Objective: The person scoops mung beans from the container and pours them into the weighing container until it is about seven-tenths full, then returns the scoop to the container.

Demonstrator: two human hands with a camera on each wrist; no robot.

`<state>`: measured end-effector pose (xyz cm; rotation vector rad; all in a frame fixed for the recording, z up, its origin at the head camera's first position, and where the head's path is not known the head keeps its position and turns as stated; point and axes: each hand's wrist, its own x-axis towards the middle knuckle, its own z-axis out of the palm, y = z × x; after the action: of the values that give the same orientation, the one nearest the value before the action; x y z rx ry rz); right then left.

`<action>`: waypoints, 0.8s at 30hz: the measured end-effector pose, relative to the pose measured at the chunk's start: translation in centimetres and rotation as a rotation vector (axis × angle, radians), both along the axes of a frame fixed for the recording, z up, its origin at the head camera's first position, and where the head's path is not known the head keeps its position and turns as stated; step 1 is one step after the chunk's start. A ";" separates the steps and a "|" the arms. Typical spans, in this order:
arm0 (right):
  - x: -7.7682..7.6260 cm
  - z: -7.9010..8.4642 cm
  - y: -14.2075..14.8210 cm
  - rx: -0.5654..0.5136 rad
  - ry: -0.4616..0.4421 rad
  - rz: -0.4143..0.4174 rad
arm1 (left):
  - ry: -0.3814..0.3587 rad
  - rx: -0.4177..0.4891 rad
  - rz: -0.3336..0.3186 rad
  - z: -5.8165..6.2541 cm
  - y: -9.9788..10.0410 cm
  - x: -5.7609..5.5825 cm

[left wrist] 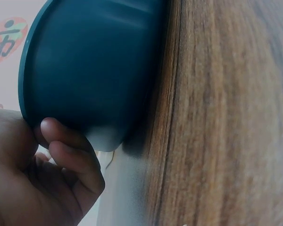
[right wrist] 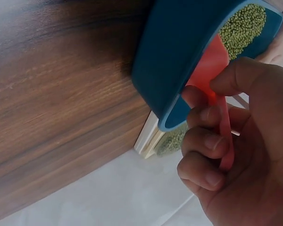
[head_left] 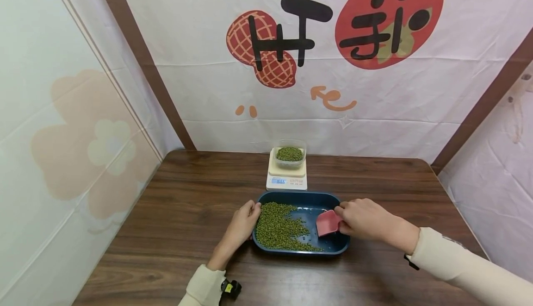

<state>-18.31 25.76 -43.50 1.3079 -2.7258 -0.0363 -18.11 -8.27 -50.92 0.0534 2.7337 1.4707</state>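
A dark blue tray [head_left: 310, 199] stands on the table, with green mung beans [head_left: 280, 228] heaped over its left part. My left hand [head_left: 243, 222] pinches the tray's left rim; in the left wrist view the curled fingers [left wrist: 68, 155] press the outer wall just below the edge. With my right hand [head_left: 366, 218] I grip the handle of a pink scoop [head_left: 327, 223]. Its bowl is inside the tray's right part, beside the beans. The right wrist view shows the fingers wrapped round the scoop handle [right wrist: 226, 136], close over the tray's right rim.
Behind the tray a white kitchen scale [head_left: 287, 184] with a lit display carries a clear plastic tub [head_left: 290, 163] holding more mung beans. The wooden table [head_left: 200, 185] ends at a printed cloth backdrop [head_left: 200, 88]; more cloth hangs at both sides.
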 end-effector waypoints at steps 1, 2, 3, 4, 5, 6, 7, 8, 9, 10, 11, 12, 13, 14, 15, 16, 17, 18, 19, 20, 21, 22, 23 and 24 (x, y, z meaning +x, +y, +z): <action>0.0 -0.1 -0.1 0.005 0.000 0.002 | 0.000 0.002 -0.001 0.0 0.0 0.0; 0.0 -0.2 -0.2 0.010 0.002 0.002 | -0.001 0.004 -0.003 0.0 0.0 0.0; 0.0 -0.2 -0.4 0.013 0.002 0.001 | -0.002 0.004 -0.005 0.0 0.0 0.0; 0.1 -0.3 -0.5 0.015 -0.001 0.000 | -0.002 0.005 -0.006 0.0 0.0 0.0; 0.1 -0.4 -0.6 0.017 -0.003 -0.001 | -0.003 0.006 -0.006 0.0 0.0 0.0; 0.1 -0.5 -0.7 0.017 -0.003 0.000 | -0.003 0.007 -0.008 0.0 0.0 0.0; 0.1 -0.5 -0.7 0.015 -0.003 0.001 | -0.003 0.007 -0.008 0.0 0.0 0.0; 0.1 -0.6 -0.8 0.012 -0.002 0.003 | -0.003 0.007 -0.008 0.0 0.0 0.0; 0.1 -0.6 -0.9 0.008 0.001 0.007 | -0.002 0.007 -0.006 0.0 0.0 0.0; 0.1 -0.6 -1.0 0.003 0.003 0.013 | -0.002 0.007 -0.004 0.0 0.0 0.0; 0.1 -0.7 -1.1 -0.001 0.007 0.020 | -0.002 0.007 -0.002 0.0 0.0 0.0; 0.0 -0.7 -1.2 -0.005 0.008 0.026 | -0.002 0.007 -0.001 0.0 0.0 0.0; 0.0 -0.8 -1.3 -0.008 0.010 0.031 | -0.002 0.007 -0.002 0.0 -0.1 0.0; 0.0 -0.8 -1.4 -0.010 0.011 0.037 | -0.002 0.008 -0.004 -0.1 -0.1 0.0; 0.0 -0.9 -1.5 -0.012 0.011 0.042 | -0.004 0.007 -0.005 -0.1 -0.1 0.0; 0.0 -1.0 -1.6 -0.012 0.010 0.046 | -0.005 0.008 -0.007 -0.1 -0.1 0.0; 0.0 -1.1 -1.7 -0.011 0.010 0.050 | -0.005 0.008 -0.009 -0.2 -0.1 0.0; 0.0 -1.2 -1.8 -0.013 0.009 0.054 | -0.004 0.009 -0.011 -0.2 -0.1 0.0; 0.0 -1.3 -2.0 -0.015 0.012 0.058 | -0.004 0.008 -0.013 -0.3 -0.1 0.0; -0.1 -1.4 -2.1 -0.017 0.014 0.061 | -0.005 0.009 -0.013 -0.2 -0.1 0.0; -0.1 -1.4 -2.2 -0.018 0.019 0.064 | -0.005 0.008 -0.012 -0.3 -0.1 0.0; -0.1 -1.5 -2.3 -0.020 0.023 0.067 | -0.002 0.010 -0.012 -0.3 -0.1 0.0; -0.2 -1.5 -2.4 -0.021 0.026 0.069 | -0.001 0.009 -0.013 -0.3 -0.1 0.0; -0.3 -1.6 -2.5 -0.021 0.030 0.072 | 0.001 0.011 -0.013 -0.3 -0.2 0.0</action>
<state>-18.57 23.25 -45.09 1.3869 -2.6449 -0.0201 -18.15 -8.45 -51.20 0.0720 2.7209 1.4827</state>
